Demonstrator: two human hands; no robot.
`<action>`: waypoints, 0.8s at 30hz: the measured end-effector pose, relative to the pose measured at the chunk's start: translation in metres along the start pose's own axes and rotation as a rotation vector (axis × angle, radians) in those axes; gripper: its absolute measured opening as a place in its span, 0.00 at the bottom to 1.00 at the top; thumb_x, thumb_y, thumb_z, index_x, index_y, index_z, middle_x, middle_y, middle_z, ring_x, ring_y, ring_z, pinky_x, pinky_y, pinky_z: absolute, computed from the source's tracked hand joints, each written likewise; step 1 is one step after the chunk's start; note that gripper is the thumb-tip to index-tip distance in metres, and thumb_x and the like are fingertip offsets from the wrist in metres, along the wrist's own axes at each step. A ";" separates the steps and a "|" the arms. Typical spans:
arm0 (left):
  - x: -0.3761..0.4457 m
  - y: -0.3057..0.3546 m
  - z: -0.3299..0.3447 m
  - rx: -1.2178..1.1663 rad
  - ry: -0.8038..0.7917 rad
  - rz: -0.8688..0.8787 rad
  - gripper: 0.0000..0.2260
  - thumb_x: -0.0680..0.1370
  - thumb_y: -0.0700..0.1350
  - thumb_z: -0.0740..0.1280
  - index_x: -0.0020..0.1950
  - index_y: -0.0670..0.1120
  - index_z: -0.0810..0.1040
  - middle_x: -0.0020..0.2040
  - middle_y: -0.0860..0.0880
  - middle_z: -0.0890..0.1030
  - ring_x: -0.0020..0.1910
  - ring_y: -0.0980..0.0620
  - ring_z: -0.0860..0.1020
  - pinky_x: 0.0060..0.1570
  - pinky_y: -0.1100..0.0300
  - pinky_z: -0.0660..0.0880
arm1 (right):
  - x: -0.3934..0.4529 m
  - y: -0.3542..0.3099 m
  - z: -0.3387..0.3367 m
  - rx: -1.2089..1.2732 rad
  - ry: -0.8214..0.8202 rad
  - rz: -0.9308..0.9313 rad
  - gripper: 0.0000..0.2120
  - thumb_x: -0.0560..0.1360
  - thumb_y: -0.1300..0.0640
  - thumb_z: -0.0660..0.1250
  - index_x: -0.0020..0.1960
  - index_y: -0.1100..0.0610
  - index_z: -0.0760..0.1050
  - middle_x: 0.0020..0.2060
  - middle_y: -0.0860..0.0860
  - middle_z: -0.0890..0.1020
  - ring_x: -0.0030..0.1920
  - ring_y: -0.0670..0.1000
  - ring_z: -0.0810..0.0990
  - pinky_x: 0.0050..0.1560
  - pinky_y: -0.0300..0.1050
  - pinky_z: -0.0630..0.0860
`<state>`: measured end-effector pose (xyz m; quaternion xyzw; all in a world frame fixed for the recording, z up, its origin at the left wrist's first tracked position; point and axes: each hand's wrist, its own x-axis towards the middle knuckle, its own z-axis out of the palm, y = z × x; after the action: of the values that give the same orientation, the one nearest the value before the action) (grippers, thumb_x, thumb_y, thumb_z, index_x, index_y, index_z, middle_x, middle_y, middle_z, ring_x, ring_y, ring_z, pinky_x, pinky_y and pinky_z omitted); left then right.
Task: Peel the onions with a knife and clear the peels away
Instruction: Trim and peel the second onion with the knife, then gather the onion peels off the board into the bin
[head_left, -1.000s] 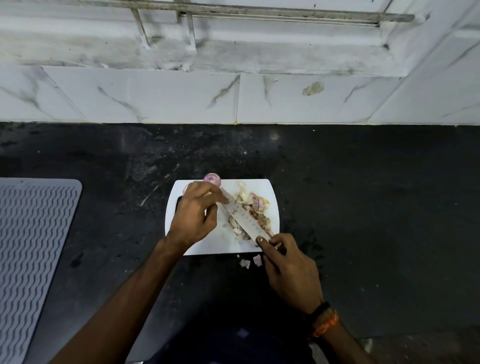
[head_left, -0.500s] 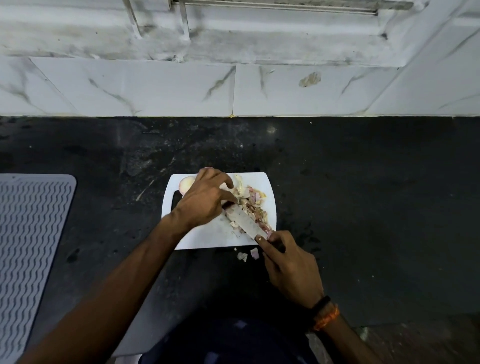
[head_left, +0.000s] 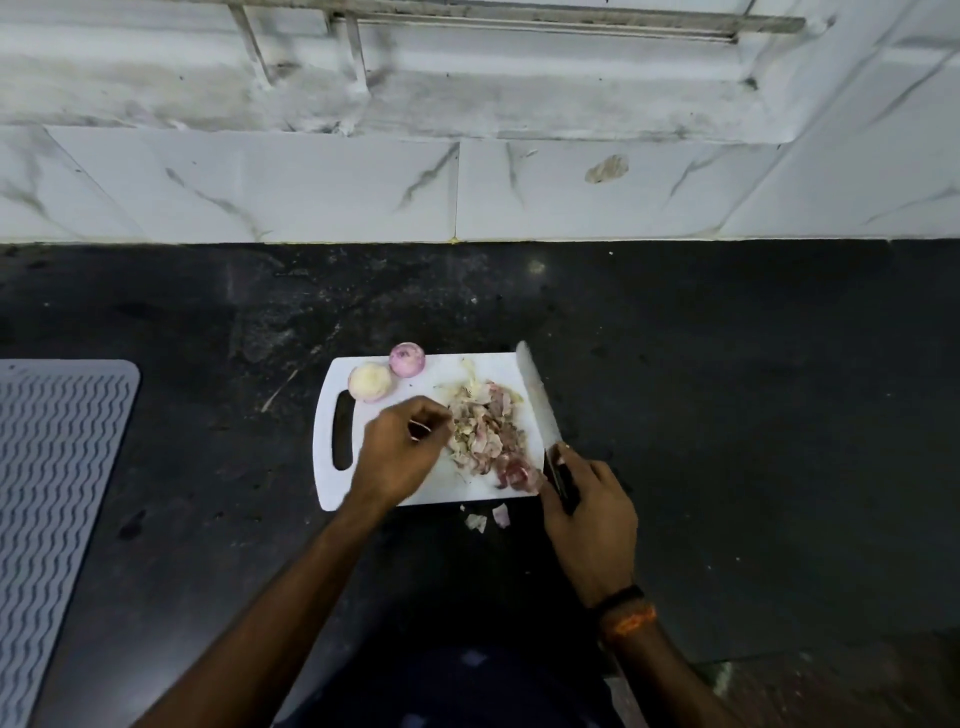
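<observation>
A white cutting board (head_left: 415, 371) lies on the black counter. Two peeled onions sit at its far left corner: a pale one (head_left: 369, 382) and a purple one (head_left: 407, 358), touching each other. A heap of onion peels (head_left: 485, 428) covers the board's right half. My left hand (head_left: 400, 452) hovers over the board just left of the heap, fingers loosely curled; whether it holds a bit of peel I cannot tell. My right hand (head_left: 589, 512) grips the knife (head_left: 537, 402) by its dark handle, with the blade lying along the board's right edge, tip pointing away from me.
Two loose peel scraps (head_left: 488, 518) lie on the counter just in front of the board. A grey ribbed mat (head_left: 49, 499) covers the counter at the left. A white marble-tiled wall (head_left: 467, 187) bounds the counter at the back.
The knife swung from lying diagonally across the board to its right edge. My left hand came off the blade and drew back towards me, uncovering both onions.
</observation>
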<state>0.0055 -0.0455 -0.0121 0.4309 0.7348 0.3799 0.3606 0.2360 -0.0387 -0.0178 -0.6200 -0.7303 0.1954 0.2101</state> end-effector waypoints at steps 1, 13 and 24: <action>-0.009 -0.002 0.008 0.037 -0.034 0.033 0.07 0.76 0.41 0.73 0.47 0.54 0.83 0.42 0.58 0.85 0.42 0.62 0.82 0.46 0.64 0.77 | 0.005 0.000 0.002 0.046 0.000 0.059 0.17 0.75 0.57 0.73 0.63 0.56 0.80 0.49 0.51 0.83 0.47 0.52 0.82 0.47 0.41 0.74; -0.016 -0.028 0.015 0.264 0.087 0.179 0.14 0.74 0.40 0.73 0.60 0.45 0.81 0.55 0.47 0.81 0.52 0.45 0.78 0.53 0.50 0.77 | 0.038 0.039 -0.004 0.316 -0.118 0.432 0.08 0.79 0.55 0.68 0.57 0.55 0.80 0.52 0.51 0.78 0.51 0.49 0.77 0.53 0.42 0.71; -0.019 -0.019 0.012 0.429 -0.192 0.022 0.48 0.58 0.64 0.82 0.72 0.49 0.67 0.67 0.49 0.68 0.65 0.49 0.70 0.61 0.49 0.75 | 0.038 0.043 -0.015 -0.053 -0.068 0.149 0.11 0.76 0.57 0.72 0.58 0.55 0.80 0.55 0.51 0.78 0.46 0.44 0.75 0.52 0.37 0.71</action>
<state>0.0159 -0.0659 -0.0301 0.5399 0.7562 0.1762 0.3250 0.2745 0.0056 -0.0265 -0.6710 -0.6937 0.2122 0.1534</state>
